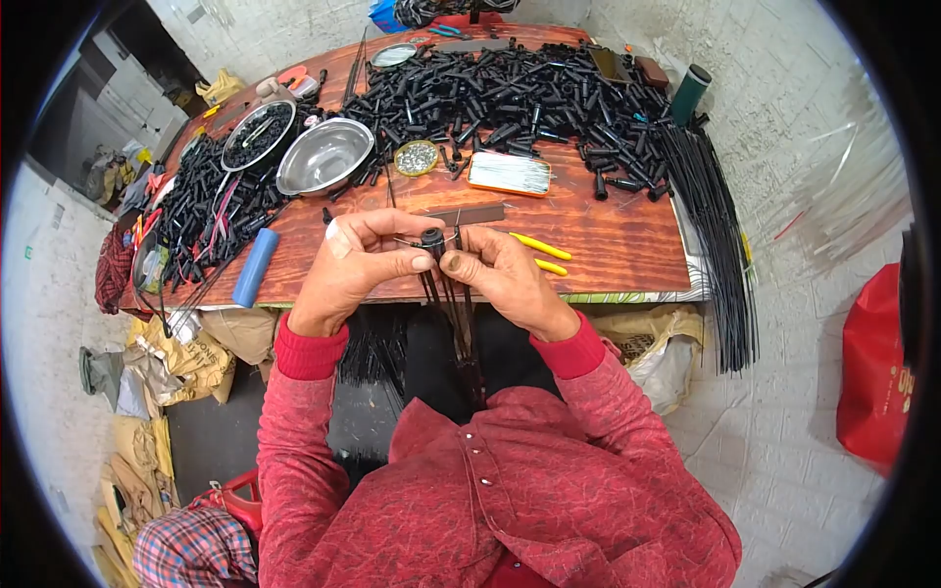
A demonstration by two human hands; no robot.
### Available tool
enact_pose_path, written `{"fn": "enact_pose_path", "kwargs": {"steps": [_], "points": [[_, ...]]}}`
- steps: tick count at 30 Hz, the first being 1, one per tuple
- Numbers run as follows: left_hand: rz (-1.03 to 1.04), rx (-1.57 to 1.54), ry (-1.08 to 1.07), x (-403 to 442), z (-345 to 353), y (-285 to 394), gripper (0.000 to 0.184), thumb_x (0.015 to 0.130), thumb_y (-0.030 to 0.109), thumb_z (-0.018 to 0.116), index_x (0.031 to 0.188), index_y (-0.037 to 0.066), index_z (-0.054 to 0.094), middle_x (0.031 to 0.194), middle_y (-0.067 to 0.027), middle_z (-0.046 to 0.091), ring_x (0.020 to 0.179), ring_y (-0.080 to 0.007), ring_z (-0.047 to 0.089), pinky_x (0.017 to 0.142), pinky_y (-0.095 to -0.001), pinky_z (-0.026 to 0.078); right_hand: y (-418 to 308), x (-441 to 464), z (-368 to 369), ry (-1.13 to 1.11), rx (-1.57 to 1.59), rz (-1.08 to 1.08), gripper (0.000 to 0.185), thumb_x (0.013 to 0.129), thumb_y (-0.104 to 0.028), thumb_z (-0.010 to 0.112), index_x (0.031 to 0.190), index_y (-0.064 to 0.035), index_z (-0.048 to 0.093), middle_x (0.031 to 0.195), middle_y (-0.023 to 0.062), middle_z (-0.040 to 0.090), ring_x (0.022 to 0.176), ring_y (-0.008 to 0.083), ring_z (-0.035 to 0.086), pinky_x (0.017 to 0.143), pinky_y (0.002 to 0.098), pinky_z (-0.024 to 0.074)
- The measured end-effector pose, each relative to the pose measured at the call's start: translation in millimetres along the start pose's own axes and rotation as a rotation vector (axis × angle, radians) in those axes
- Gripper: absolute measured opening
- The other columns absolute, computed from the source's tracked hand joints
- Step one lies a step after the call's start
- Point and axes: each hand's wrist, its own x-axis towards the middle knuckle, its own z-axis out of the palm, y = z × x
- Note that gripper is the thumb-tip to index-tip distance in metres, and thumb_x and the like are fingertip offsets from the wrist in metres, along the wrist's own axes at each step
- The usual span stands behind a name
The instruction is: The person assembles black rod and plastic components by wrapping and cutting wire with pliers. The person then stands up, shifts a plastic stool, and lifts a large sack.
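Observation:
In front of my chest, at the table's near edge, both hands hold a black umbrella frame piece: a short round fitting [432,238] with a hole in its top and thin black ribs [459,328] hanging down toward my lap. My left hand [368,263] pinches its left side between thumb and fingers, where a bit of thin wire shows. White tape covers one knuckle of that hand. My right hand [505,274] pinches the right side, a rib end standing up by its fingers. Yellow-handled pliers [539,251] lie just beyond it.
A big heap of black plastic fittings [490,93] covers the table's back. On the table [608,245] are a steel bowl [326,157], a tray of thin wires [510,173], a dish of small metal bits [417,158] and a blue cylinder [256,267]. Long black ribs [720,255] overhang the right edge.

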Motion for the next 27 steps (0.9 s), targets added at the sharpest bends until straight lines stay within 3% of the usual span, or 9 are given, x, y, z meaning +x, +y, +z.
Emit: {"fn": "enact_pose_path", "kwargs": {"steps": [9,12,15,21,27], "points": [[-0.023,-0.183,-0.030,-6.5,3.5,-1.6,0.037,0.081,-0.001,0.074,0.117,-0.004,0.065,0.107,-0.0100,0.070,0.093,-0.0152,0.069,0.081,-0.0269,0.057,-0.9,-4.5,-3.0,-0.014,0.044,-0.022,0.026,0.098,-0.024,0.061,0.103,0.0015,0.062,0.088,0.0011,0.065,0.074,0.0058,0.056,0.064,0.0226,0.0463],[0.022,-0.104,0.009,-6.0,4.5,-5.2,0.039,0.078,0.003,0.077,0.115,-0.004,0.067,0.108,-0.0105,0.070,0.096,-0.0157,0.067,0.088,-0.0285,0.054,-2.1,-5.3,-2.8,-0.003,0.008,-0.025,0.028,0.098,-0.027,0.062,0.103,0.0011,0.062,0.086,0.0002,0.063,0.073,0.0053,0.054,0.063,0.0226,0.0451],[0.001,-0.103,0.029,-8.4,11.4,-0.6,0.038,0.082,0.000,0.074,0.119,-0.002,0.065,0.106,-0.0083,0.070,0.093,-0.0129,0.068,0.081,-0.0263,0.058,2.0,-3.7,-4.1,0.016,0.019,-0.022,0.029,0.097,-0.029,0.063,0.102,0.0003,0.063,0.085,-0.0005,0.063,0.072,0.0052,0.054,0.062,0.0229,0.0449],[0.035,-0.051,0.099,-12.5,25.4,5.0,0.037,0.082,0.000,0.074,0.118,0.000,0.066,0.101,-0.0070,0.070,0.090,-0.0115,0.067,0.078,-0.0249,0.057,-3.1,-7.0,-5.8,0.021,0.018,0.008,0.029,0.097,-0.029,0.064,0.101,-0.0004,0.063,0.085,-0.0009,0.063,0.072,0.0051,0.054,0.063,0.0221,0.0448],[0.058,-0.112,-0.005,-4.6,6.1,-8.8,0.033,0.080,0.001,0.075,0.113,-0.002,0.069,0.099,-0.0077,0.071,0.088,-0.0126,0.067,0.077,-0.0270,0.055,-6.9,-7.9,-3.8,-0.020,-0.022,-0.028,0.027,0.097,-0.027,0.064,0.101,-0.0003,0.063,0.084,-0.0007,0.062,0.072,0.0052,0.053,0.062,0.0219,0.0447]]}}
